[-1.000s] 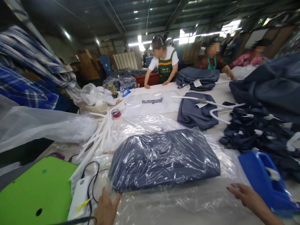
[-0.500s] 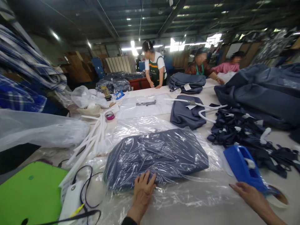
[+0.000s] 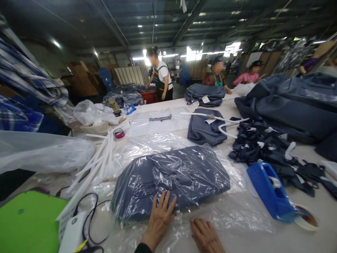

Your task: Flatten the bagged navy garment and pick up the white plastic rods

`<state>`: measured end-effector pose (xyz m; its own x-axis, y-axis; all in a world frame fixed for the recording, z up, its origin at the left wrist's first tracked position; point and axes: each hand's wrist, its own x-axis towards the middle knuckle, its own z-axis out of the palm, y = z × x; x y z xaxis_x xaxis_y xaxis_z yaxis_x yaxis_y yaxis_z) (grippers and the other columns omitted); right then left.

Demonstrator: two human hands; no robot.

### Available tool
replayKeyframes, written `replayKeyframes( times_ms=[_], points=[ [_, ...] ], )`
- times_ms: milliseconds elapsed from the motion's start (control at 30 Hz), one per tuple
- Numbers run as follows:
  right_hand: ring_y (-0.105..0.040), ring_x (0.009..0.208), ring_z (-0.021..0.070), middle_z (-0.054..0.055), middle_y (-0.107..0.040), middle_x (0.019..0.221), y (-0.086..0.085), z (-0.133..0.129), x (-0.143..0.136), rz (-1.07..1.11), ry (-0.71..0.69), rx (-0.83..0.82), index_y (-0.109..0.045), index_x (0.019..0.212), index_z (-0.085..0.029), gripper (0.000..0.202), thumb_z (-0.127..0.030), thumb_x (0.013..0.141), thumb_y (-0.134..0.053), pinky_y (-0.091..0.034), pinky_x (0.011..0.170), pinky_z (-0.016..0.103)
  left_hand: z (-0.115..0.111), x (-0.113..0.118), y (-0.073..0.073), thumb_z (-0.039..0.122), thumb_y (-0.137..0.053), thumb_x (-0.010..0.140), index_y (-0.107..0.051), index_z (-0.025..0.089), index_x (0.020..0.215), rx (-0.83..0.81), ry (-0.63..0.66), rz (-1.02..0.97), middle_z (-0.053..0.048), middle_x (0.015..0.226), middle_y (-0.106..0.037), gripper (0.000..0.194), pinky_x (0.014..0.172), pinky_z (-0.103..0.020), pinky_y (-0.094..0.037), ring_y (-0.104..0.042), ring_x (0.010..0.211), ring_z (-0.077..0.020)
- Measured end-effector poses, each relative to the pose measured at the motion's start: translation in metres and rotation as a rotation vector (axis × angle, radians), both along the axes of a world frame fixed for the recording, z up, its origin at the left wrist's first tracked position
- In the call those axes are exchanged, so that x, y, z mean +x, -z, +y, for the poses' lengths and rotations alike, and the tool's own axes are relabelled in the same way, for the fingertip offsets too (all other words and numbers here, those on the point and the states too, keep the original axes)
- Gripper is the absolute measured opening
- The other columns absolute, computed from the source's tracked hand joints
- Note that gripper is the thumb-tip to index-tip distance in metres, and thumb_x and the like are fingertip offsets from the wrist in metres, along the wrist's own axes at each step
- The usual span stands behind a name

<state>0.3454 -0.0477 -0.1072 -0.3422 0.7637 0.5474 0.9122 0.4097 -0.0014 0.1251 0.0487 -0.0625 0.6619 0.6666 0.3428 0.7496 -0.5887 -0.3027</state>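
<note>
The left hand (image 3: 159,219) lies flat with its fingers (image 3: 165,202) spread, pressing the near edge of a folded grey garment (image 3: 171,179) sealed in a clear plastic bag (image 3: 231,211). The right hand (image 3: 205,235) rests palm down just beside it on the loose plastic in front of the garment, fingers close together and gripping nothing; its wrist is cut off by the bottom of the view, as is the left forearm. The bagged garment sits in the middle of the bench (image 3: 323,211), near the front edge. Glare and creases in the plastic make the garment's details hard to read.

To the right, just past the bag, stands a blue tape dispenser (image 3: 271,193), and behind it a tangle of dark straps (image 3: 263,147) and a heap of dark cloth (image 3: 295,105). To the left lie white rods (image 3: 100,161), a black cable (image 3: 92,218), a white device (image 3: 72,233) partly cut off, and a green board (image 3: 28,225). Farther back, another folded garment (image 3: 204,128) lies unbagged, and three people stand at the far end.
</note>
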Motion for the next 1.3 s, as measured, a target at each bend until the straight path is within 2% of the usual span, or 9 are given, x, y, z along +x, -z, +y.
replayKeyframes(
  times_ms=[200,367,533,733,867,967,1033,1133,1300],
  points=[
    [-0.063,0.089,0.0155,0.003,-0.071,0.095,-0.015,-0.01,0.002,-0.072,-0.17,0.072,-0.059,0.109,-0.018,0.044,-0.002,0.085,-0.026,-0.047,0.079,0.03,0.011,0.002,0.004,0.031,-0.062,0.082,-0.026,0.037,0.141,-0.222,-0.039,0.024,-0.01,0.142,-0.046,0.069,0.099,-0.058,-0.042,-0.044,0.13,-0.0327],
    [-0.062,0.086,0.0142,0.001,-0.071,0.093,-0.007,-0.024,-0.009,-0.119,-0.349,-0.005,-0.059,0.11,-0.019,0.036,-0.011,0.089,-0.031,-0.048,0.078,0.027,0.014,0.002,0.0,0.041,-0.06,0.083,-0.026,0.037,0.141,-0.295,-0.042,0.017,-0.011,0.144,-0.043,0.068,0.098,-0.06,-0.042,-0.042,0.131,-0.033],
    [-0.062,0.092,0.0161,0.005,-0.07,0.101,0.001,-0.023,0.02,-0.118,-0.158,-0.026,-0.06,0.111,-0.016,0.047,0.0,0.076,-0.032,-0.046,0.081,0.03,0.012,0.002,-0.002,0.038,-0.059,0.084,-0.022,0.037,0.142,-0.324,-0.036,0.015,-0.012,0.145,-0.042,0.069,0.101,-0.059,-0.04,-0.039,0.133,-0.0321],
    [-0.061,0.091,0.0171,0.007,-0.069,0.099,-0.015,-0.009,0.058,-0.101,0.092,-0.007,-0.06,0.108,-0.015,0.039,-0.002,0.083,-0.033,-0.045,0.079,0.031,0.015,0.001,0.003,0.037,-0.059,0.084,-0.028,0.037,0.141,-0.344,-0.038,0.003,-0.011,0.144,-0.043,0.065,0.101,-0.06,-0.04,-0.039,0.133,-0.0332],
    [-0.061,0.084,0.0167,0.005,-0.068,0.09,-0.019,0.006,0.054,-0.087,0.04,0.051,-0.06,0.095,-0.017,0.037,0.001,0.082,-0.03,-0.046,0.078,0.03,0.011,0.005,-0.02,0.036,-0.061,0.083,-0.039,0.03,0.137,-0.231,-0.023,-0.033,-0.013,0.138,-0.051,0.059,0.095,-0.058,-0.046,-0.048,0.126,-0.035],
    [-0.06,0.079,0.0156,0.005,-0.066,0.085,-0.023,0.011,0.053,-0.063,0.035,0.046,-0.058,0.088,-0.018,0.035,0.002,0.082,-0.03,-0.047,0.078,0.029,-0.02,0.006,-0.033,0.029,-0.058,0.083,-0.045,0.014,0.133,-0.076,0.037,-0.108,-0.017,0.131,-0.057,0.053,0.098,-0.051,-0.046,-0.05,0.123,-0.0329],
    [-0.059,0.078,0.0158,0.006,-0.065,0.085,-0.028,0.009,0.057,-0.049,0.035,0.04,-0.057,0.091,-0.016,0.033,0.001,0.083,-0.03,-0.048,0.078,0.03,-0.053,0.0,-0.025,0.023,-0.054,0.085,-0.051,0.015,0.127,-0.05,0.182,-0.15,-0.012,0.117,-0.066,0.043,0.096,-0.039,-0.047,-0.058,0.113,-0.0246],
    [-0.057,0.079,0.0165,0.007,-0.063,0.086,-0.041,0.003,0.069,-0.021,0.017,0.052,-0.057,0.094,-0.014,0.03,-0.001,0.084,-0.033,-0.048,0.077,0.03,-0.097,-0.014,0.009,0.023,-0.047,0.088,-0.064,0.021,0.107,-0.067,0.323,-0.168,-0.004,0.086,-0.073,0.025,0.077,-0.026,-0.051,-0.066,0.085,-0.016],
    [-0.056,0.074,0.0159,0.006,-0.061,0.08,-0.061,0.007,0.087,0.007,-0.007,0.025,-0.056,0.092,-0.015,0.026,-0.002,0.085,-0.035,-0.047,0.071,0.029,-0.109,-0.031,0.047,0.013,-0.046,0.083,-0.059,0.016,0.115,-0.007,-0.11,-0.09,-0.011,0.111,-0.069,0.035,0.083,-0.039,-0.051,-0.063,0.102,-0.0242]
  ],
)
